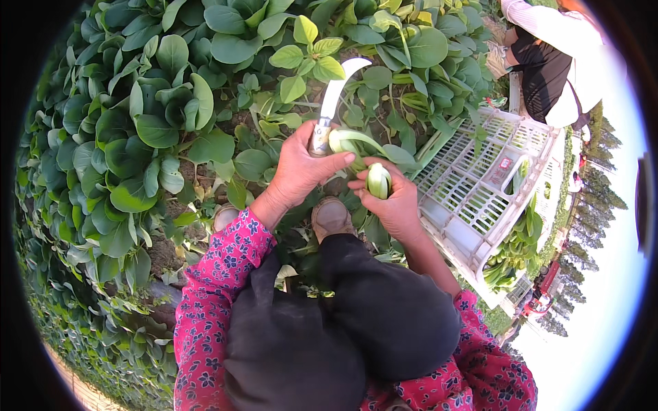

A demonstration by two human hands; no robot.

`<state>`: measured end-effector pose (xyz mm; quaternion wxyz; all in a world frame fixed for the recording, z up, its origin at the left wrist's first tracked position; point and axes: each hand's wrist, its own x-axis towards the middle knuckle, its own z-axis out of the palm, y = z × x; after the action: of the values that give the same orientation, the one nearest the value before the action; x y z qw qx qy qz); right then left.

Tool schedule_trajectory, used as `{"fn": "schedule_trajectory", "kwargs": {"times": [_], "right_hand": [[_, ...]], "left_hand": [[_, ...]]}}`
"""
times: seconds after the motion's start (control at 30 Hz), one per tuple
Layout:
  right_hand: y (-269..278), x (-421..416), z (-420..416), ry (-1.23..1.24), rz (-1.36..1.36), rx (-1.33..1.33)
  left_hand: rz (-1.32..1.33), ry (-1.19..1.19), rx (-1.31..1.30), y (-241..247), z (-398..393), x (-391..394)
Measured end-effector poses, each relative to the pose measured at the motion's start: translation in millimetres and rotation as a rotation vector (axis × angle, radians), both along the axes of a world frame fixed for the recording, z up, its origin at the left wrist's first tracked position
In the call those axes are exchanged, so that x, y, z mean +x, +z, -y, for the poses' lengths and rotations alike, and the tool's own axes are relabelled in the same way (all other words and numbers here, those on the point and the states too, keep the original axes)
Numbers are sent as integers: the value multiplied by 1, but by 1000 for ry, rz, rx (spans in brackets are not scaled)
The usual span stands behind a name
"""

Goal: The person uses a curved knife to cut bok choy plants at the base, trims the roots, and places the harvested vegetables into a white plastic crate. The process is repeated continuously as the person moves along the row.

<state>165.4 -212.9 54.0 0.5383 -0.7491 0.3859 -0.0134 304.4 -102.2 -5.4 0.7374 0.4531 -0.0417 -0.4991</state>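
Note:
A curved sickle-shaped knife (331,97) with a short, worn handle is in my left hand (300,167), its blade pointing away from me over the plants. My right hand (390,200) is closed around a small head of leafy greens (379,181), its pale stem base turned up between thumb and fingers. A bent pale stalk with a green leaf (362,139) lies between the hands, close to my left thumb tip. The lower parts of both hands' fingers are partly hidden.
Dense leafy green plants (154,113) grow in front and to the left. A white slatted plastic crate (470,174) stands tilted at the right, with greens (522,241) beside its far edge. Another person (550,67) crouches beyond it. My shoes (331,217) rest among low plants.

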Motion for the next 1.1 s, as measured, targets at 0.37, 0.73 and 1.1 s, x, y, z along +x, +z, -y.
{"fn": "schedule_trajectory", "kwargs": {"times": [0.37, 0.73, 1.1], "right_hand": [[7, 15, 29, 11, -129, 278], [-61, 53, 111, 193, -739, -946], [-70, 32, 112, 42, -647, -884]], "left_hand": [[-71, -328, 42, 7, 21, -1], [1015, -344, 432, -48, 113, 8], [1175, -411, 448, -76, 143, -7]]}}
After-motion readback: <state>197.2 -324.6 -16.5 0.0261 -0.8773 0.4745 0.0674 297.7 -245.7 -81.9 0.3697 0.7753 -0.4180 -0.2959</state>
